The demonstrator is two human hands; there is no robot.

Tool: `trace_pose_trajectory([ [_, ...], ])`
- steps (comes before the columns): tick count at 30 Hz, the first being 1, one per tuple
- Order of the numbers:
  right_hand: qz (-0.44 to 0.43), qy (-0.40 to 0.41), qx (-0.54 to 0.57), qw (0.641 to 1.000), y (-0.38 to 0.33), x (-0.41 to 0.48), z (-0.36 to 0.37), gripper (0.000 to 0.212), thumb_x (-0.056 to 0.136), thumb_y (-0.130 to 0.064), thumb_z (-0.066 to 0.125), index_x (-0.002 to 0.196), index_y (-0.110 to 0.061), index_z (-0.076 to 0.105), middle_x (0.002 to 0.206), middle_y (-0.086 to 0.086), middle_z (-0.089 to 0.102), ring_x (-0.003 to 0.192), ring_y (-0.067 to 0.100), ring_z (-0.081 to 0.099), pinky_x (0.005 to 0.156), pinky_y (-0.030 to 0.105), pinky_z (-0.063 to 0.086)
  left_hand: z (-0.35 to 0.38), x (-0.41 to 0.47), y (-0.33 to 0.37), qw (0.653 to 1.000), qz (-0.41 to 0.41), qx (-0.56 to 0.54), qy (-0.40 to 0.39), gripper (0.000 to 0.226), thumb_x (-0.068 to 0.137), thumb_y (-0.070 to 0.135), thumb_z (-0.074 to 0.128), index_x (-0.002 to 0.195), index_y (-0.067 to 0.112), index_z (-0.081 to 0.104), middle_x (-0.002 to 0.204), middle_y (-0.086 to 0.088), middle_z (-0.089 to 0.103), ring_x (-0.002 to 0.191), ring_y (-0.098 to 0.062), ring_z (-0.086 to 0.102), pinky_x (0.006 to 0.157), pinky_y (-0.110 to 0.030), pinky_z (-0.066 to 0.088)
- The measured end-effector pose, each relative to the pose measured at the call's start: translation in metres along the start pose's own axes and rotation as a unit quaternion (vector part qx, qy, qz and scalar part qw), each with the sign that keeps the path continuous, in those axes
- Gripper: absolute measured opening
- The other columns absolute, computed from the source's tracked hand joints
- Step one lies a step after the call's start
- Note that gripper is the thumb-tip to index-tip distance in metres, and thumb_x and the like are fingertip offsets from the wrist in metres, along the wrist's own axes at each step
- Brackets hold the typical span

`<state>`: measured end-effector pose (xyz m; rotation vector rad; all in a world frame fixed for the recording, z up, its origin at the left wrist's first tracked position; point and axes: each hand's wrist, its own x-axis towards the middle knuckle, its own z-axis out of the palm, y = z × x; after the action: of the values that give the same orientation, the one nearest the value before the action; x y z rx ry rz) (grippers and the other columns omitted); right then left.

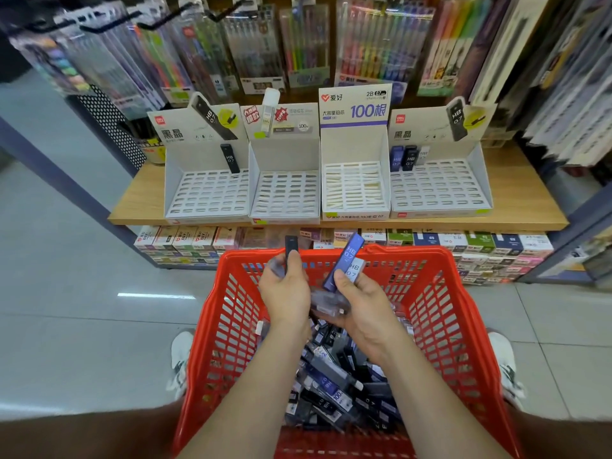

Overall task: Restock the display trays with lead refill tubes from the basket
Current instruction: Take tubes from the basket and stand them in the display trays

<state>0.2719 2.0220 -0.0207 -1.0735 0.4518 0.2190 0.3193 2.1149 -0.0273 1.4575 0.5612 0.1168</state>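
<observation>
- As it is pinched between thumb and fingers of the left hand [284,293], a black tube [291,251] is held upright, its top end standing clear above the grip; something pale and blurred is also tucked in that hand, and what it is cannot be told.
- A blue tube [344,263] and a white tube [355,269] are clamped side by side under the thumb of the right hand [364,308], their upper halves projecting past it; further greyish tubes seem to be bunched lower in the palm.
- Directly beneath both grips, the loose pile of tubes [331,376] is heaped in the red basket [430,260].
- Beyond and above the hands, the display trays [437,193] are ranged on the shelf [523,200], most slots unfilled.
- Each tube is judged light, rigid and smooth-sided, so slipping is likelier than crushing when several are bundled.
- Hold is best taken at mid-body on the flat faces, with the lower end left free below the fingers for seating in a slot.
</observation>
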Motion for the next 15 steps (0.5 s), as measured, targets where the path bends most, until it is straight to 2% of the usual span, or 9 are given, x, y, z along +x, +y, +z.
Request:
trace_pose_trajectory([
  [4, 0.064, -0.068, 0.014, 0.996, -0.005, -0.003, -0.005, 0.024, 0.101, -0.013, 0.05, 0.119, 0.0, 0.059, 0.11, 0.02, 0.071, 0.092, 0.031, 0.072, 0.084, 0.045, 0.059, -0.002, 0.006, 0.011, 0.999, -0.032, -0.042, -0.008, 0.019, 0.091, 0.021, 0.061, 0.075, 0.013, 0.054, 0.048, 0.003, 0.048, 0.046, -0.011, 0.044, 0.05, -0.027, 0.038],
  [7, 0.103, -0.105, -0.036, 0.988, -0.009, -0.005, -0.007, 0.016, 0.099, -0.001, 0.049, 0.112, -0.003, 0.059, 0.096, 0.019, 0.073, 0.081, 0.033, 0.071, 0.075, 0.041, 0.062, -0.002, 0.007, 0.017, 0.997, 0.037, 0.05, -0.039, 0.013, 0.088, 0.024, 0.064, 0.08, 0.016, 0.061, 0.064, 0.0, 0.058, 0.059, -0.013, 0.053, 0.061, -0.03, 0.044],
  [9, 0.122, -0.12, -0.07, 0.983, -0.014, -0.006, -0.009, 0.019, 0.097, 0.003, 0.047, 0.112, -0.003, 0.057, 0.098, 0.019, 0.07, 0.08, 0.033, 0.071, 0.07, 0.039, 0.062, -0.004, 0.007, 0.022, 0.984, 0.1, 0.129, -0.067, 0.008, 0.089, 0.026, 0.063, 0.081, 0.026, 0.06, 0.076, 0.011, 0.062, 0.071, -0.003, 0.058, 0.071, -0.022, 0.045],
  [12, 0.145, -0.129, -0.073, 0.978, -0.022, -0.009, -0.012, 0.019, 0.096, 0.004, 0.046, 0.111, -0.003, 0.054, 0.112, 0.027, 0.064, 0.084, 0.038, 0.07, 0.063, 0.039, 0.062, -0.007, 0.008, 0.024, 0.962, 0.169, 0.189, -0.103, 0.014, 0.091, 0.025, 0.06, 0.079, 0.032, 0.059, 0.078, 0.014, 0.065, 0.071, 0.006, 0.058, 0.065, -0.01, 0.042],
  [15, 0.168, -0.136, -0.044, 0.975, -0.02, -0.008, -0.015, 0.019, 0.094, 0.004, 0.045, 0.109, 0.0, 0.056, 0.109, 0.029, 0.063, 0.088, 0.044, 0.07, 0.074, 0.051, 0.06, -0.009, 0.01, 0.019, 0.945, 0.204, 0.226, -0.122, 0.007, 0.092, 0.026, 0.058, 0.09, 0.023, 0.064, 0.086, 0.012, 0.067, 0.081, 0.006, 0.059, 0.064, -0.002, 0.037],
])
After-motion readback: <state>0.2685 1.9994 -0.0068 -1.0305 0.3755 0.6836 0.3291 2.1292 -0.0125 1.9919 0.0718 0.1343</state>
